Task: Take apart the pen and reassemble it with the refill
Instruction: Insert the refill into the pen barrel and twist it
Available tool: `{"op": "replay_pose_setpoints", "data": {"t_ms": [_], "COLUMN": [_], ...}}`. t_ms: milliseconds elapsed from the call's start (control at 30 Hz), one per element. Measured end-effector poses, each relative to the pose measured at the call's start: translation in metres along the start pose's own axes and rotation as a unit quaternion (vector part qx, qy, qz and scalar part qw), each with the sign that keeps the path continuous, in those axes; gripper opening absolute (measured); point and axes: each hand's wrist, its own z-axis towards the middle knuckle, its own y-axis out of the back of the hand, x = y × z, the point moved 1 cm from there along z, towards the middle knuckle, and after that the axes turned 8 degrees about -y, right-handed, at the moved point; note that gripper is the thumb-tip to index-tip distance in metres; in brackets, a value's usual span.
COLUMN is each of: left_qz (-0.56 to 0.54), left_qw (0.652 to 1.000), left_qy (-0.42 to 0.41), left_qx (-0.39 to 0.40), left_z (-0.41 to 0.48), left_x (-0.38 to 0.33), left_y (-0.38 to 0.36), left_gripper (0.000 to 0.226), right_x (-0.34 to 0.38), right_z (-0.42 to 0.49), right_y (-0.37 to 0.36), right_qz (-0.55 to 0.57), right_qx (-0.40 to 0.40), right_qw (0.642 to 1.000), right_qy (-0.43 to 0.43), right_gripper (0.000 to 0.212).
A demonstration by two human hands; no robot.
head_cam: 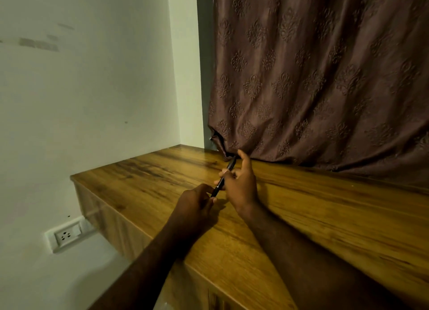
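Note:
A dark, slim pen (pixel 223 178) is held slanted just above the wooden tabletop (pixel 325 217), its far end pointing up toward the curtain. My left hand (pixel 196 203) pinches the pen's near, lower end. My right hand (pixel 240 184) grips the upper half, with the index finger stretched out along it. The middle of the pen is hidden by my fingers, so I cannot tell if the pen is in one piece. No separate refill is visible.
A brown patterned curtain (pixel 313 77) hangs down onto the back of the table right behind the pen. A white wall stands to the left, with a socket (pixel 67 235) low beside the table's left edge (pixel 130 226).

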Motion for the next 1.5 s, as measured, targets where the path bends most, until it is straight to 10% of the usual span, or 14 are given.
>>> {"op": "replay_pose_setpoints", "data": {"t_ms": [400, 733, 1067, 1500], "left_qz": [-0.26, -0.421, -0.513, -0.485], "left_qw": [0.952, 0.863, 0.803, 0.827], "left_qy": [0.159, 0.251, 0.298, 0.281], "left_qx": [-0.04, -0.119, -0.063, -0.042], "left_z": [0.007, 0.003, 0.003, 0.001], "left_x": [0.007, 0.002, -0.02, -0.017], "left_y": [0.005, -0.002, -0.019, -0.021], "left_gripper": [0.005, 0.028, 0.064, 0.074], "right_x": [0.019, 0.065, 0.059, 0.058], "right_z": [0.007, 0.035, 0.029, 0.026], "right_y": [0.005, 0.04, 0.033, 0.024], "right_qz": [0.222, 0.455, 0.413, 0.38], "right_qx": [0.05, 0.056, 0.049, 0.07], "right_qw": [0.96, 0.879, 0.9, 0.914], "right_qy": [-0.163, -0.133, -0.131, -0.124], "right_gripper": [0.016, 0.051, 0.043, 0.048]}}
